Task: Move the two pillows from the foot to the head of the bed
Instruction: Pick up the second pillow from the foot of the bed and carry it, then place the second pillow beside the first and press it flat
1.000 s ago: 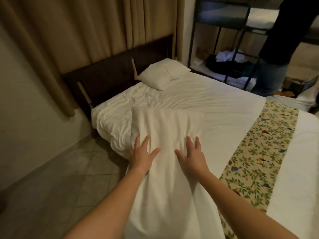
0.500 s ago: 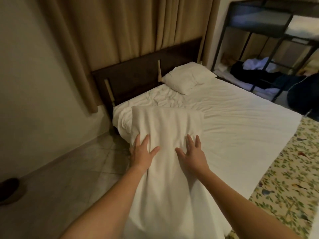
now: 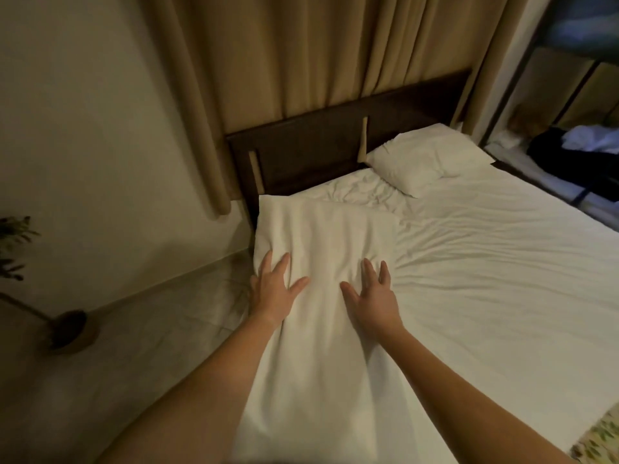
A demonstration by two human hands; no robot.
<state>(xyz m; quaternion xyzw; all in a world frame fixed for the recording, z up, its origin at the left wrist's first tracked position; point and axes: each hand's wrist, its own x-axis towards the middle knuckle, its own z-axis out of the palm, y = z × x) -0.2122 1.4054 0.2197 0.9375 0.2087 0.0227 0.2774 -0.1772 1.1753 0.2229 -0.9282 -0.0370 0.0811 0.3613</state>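
A white pillow (image 3: 328,236) stretches lengthwise from my chest toward the dark headboard (image 3: 318,145), its far end over the left head corner of the bed (image 3: 502,262). My left hand (image 3: 273,293) grips its left edge with fingers spread on top. On the pillow's right side my right hand (image 3: 373,296) holds on with its fingers spread. A second white pillow (image 3: 422,159) lies against the headboard on the right half of the bed.
Tan curtains (image 3: 301,45) hang behind the headboard. A potted plant (image 3: 72,329) stands on the tiled floor at left. A dark metal bunk frame (image 3: 522,78) with clothes on it stands beyond the bed's right side. A floral runner (image 3: 599,440) shows at bottom right.
I have moved along the bed toward the headboard with the pillow in both hands; its far end now reaches the head corner. The person at the bunk frame is out of view.
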